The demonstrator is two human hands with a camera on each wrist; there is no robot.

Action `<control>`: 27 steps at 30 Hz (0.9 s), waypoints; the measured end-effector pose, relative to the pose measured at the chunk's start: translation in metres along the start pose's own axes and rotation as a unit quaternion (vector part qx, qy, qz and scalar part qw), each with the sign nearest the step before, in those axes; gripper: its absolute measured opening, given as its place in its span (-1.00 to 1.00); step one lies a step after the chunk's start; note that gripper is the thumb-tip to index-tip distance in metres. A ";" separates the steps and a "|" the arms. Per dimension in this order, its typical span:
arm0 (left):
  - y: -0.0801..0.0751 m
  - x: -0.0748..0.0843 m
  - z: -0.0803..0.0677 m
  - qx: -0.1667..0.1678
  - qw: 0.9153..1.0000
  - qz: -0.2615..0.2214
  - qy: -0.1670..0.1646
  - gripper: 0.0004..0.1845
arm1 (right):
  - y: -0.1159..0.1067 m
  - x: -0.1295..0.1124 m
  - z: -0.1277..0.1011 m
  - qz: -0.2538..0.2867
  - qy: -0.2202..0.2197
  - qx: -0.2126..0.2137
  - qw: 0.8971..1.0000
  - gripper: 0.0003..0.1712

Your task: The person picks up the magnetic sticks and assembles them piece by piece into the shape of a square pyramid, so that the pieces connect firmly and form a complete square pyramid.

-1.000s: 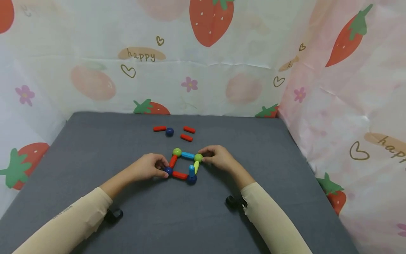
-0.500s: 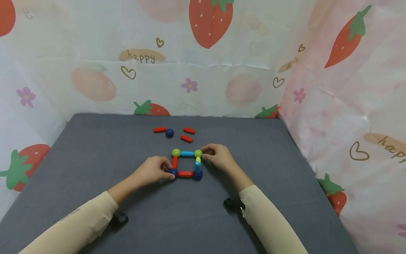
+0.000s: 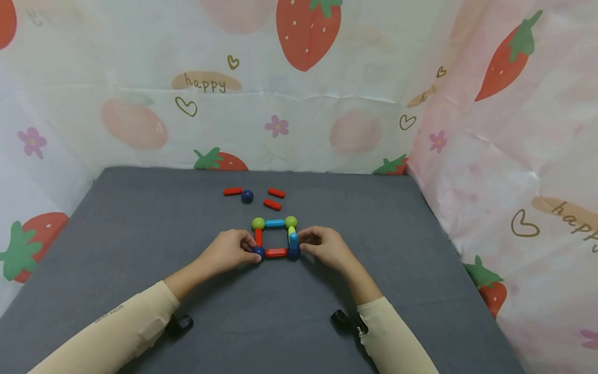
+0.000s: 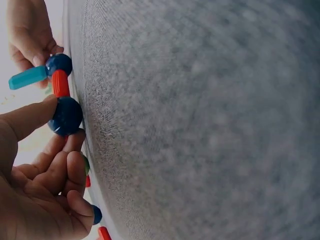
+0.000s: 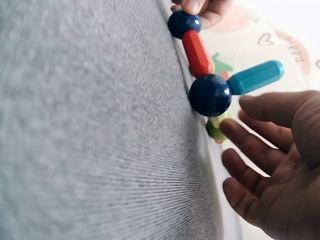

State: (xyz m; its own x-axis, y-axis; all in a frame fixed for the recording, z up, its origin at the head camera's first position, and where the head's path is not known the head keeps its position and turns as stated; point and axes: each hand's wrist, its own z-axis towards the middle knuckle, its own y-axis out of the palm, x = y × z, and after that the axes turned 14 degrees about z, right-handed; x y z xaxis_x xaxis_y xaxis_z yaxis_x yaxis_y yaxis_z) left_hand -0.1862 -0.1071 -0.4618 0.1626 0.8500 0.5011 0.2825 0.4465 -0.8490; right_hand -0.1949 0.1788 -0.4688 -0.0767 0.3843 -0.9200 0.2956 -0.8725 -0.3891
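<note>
On my feed, a grey-covered bench [image 3: 261, 322] spreads towards a pale back hanging [image 3: 308, 150], creased straight across. I see a big red strawberry print [image 3: 309, 36] high on it, a mauve flower print [image 3: 276, 126] below and the word "happy" [image 3: 205, 81] to the left. A pinkish right hanging [image 3: 495, 176] and a whiter left hanging [image 3: 51, 98] flank the bench. Close up, blur limits me, but its cover looks woven.
</note>
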 end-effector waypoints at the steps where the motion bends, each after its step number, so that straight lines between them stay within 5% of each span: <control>1: 0.000 0.000 0.000 0.000 1.000 -0.001 -0.001 -0.72 | 0.000 0.000 -0.001 0.005 0.001 -0.008 1.000 -0.71; 9: -0.001 0.001 0.000 -0.006 1.000 -0.007 -0.010 -0.72 | 0.003 0.005 -0.005 0.009 0.003 -0.027 1.000 -0.59; 27: -0.002 0.001 0.000 -0.013 1.000 -0.005 -0.012 -0.71 | 0.014 0.015 -0.003 -0.032 -0.004 0.007 0.999 -0.58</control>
State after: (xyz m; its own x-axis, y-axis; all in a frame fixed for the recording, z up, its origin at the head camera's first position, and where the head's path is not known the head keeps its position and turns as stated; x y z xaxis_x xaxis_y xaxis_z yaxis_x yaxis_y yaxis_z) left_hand -0.1864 -0.1072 -0.4591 0.1370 0.8522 0.5050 0.3078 0.4479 -0.8394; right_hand -0.1887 0.1736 -0.4875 -0.1037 0.4369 -0.8935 0.2770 -0.8501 -0.4478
